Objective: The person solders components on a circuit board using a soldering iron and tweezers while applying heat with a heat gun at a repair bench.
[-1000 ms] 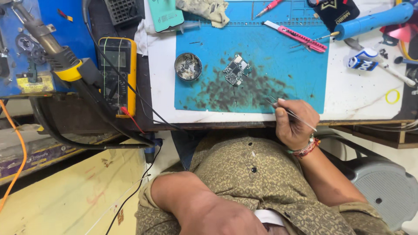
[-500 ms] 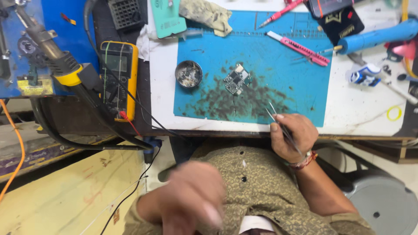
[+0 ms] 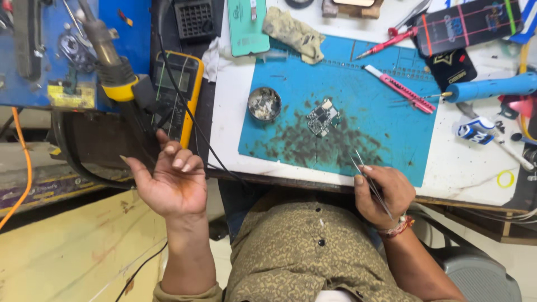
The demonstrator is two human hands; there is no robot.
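Note:
My right hand [image 3: 385, 193] rests at the near edge of the bench, closed around thin metal tweezers [image 3: 361, 166] whose tips point up onto the blue work mat [image 3: 386, 106]. A small circuit board [image 3: 322, 117] lies on the mat's middle amid dark smudges, with a round metal tin [image 3: 264, 104] to its left. My left hand [image 3: 168, 182] is raised palm up, fingers loosely curled and holding nothing, off the bench's left side just below a yellow multimeter [image 3: 178, 92].
A hot-air handle with a yellow collar [image 3: 112, 67] leans by the multimeter. On the bench lie a pink utility knife [image 3: 400, 89], a red screwdriver [image 3: 386, 43], a blue soldering iron [image 3: 492, 86], a crumpled cloth [image 3: 293, 34] and a teal phone [image 3: 248, 25]. Black cables [image 3: 201, 140] hang over the edge.
My left arm has swung out from my lap, and the hand now hangs raised and open at the left by the multimeter. My right hand with the tweezers has stayed at the bench edge.

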